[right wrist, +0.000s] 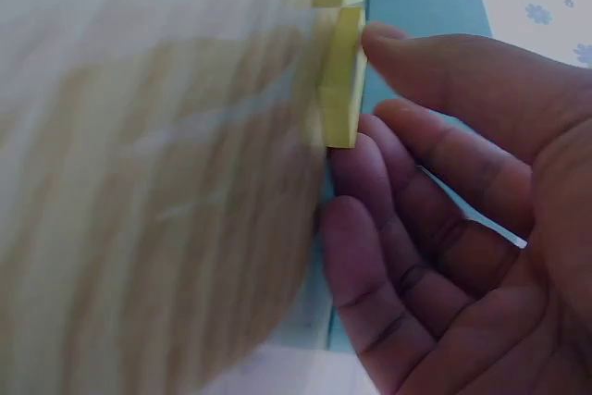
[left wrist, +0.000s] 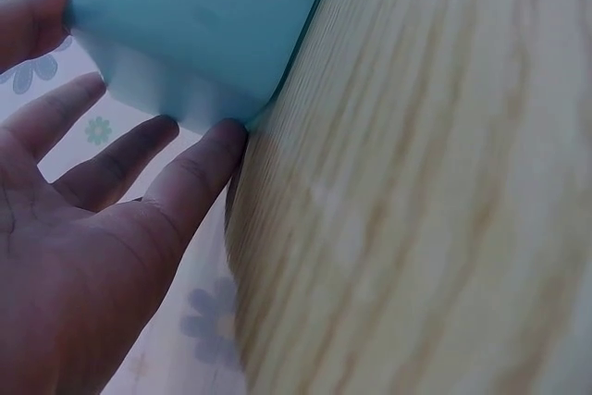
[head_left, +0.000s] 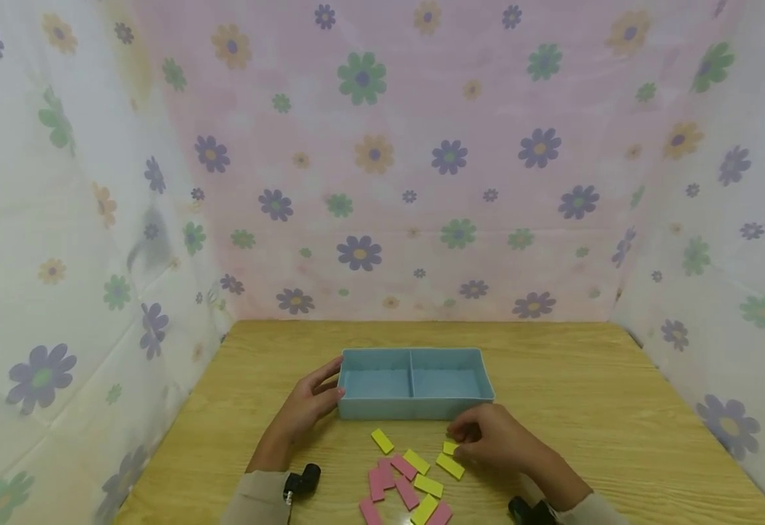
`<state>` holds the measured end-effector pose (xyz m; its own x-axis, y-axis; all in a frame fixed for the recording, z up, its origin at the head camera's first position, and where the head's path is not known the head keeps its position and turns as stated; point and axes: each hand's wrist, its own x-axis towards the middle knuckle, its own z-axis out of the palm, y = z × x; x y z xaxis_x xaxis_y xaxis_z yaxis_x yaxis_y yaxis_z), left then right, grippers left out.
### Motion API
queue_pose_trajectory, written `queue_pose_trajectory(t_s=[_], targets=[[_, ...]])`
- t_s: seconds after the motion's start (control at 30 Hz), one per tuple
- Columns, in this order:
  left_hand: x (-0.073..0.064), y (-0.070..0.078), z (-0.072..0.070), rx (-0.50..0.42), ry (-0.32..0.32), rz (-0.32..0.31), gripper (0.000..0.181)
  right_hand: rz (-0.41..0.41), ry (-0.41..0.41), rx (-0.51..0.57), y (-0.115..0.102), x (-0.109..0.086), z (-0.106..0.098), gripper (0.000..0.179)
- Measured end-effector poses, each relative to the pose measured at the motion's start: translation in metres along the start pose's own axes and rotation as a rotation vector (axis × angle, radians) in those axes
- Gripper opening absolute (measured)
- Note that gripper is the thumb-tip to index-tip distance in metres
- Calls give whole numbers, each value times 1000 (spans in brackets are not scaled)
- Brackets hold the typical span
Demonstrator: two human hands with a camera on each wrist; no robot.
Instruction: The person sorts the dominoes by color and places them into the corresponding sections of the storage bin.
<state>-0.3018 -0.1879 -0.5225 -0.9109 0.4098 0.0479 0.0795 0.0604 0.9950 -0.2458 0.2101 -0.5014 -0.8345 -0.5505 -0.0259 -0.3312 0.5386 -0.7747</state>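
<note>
A light blue two-compartment box (head_left: 415, 410) stands on the wooden table. My left hand (head_left: 306, 405) is at its left end, fingers fairly straight, fingertips touching the end wall (left wrist: 176, 90) in the left wrist view. Just in front of the box's right corner, my right hand (head_left: 496, 437) reaches down to a small yellow block (head_left: 450, 448). In the right wrist view the thumb meets this yellow block (right wrist: 342, 85) on one side, and curled fingers (right wrist: 365, 173) lie at its lower end. Another yellow block (head_left: 450, 467) lies right beside it.
Several pink blocks (head_left: 407, 493) and yellow blocks (head_left: 429, 486) lie scattered in front of the box, some overlapping. Flower-patterned cloth (head_left: 421, 182) hangs behind the table (head_left: 566, 379) and along both sides.
</note>
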Motion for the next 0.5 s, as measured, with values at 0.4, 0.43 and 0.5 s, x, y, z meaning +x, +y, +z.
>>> queue_pose_trajectory(t_s=[0.4,0.43,0.5], targets=[[1,0,-3,-24,-21,21,70,21,-48,-37,-7,12,4,13],[1,0,-3,-24,-27,21,71,22,-49,-41,-6,12,4,13],[0,0,-2,-18,-38,24,72,25,-51,-50,-6,13,4,13]])
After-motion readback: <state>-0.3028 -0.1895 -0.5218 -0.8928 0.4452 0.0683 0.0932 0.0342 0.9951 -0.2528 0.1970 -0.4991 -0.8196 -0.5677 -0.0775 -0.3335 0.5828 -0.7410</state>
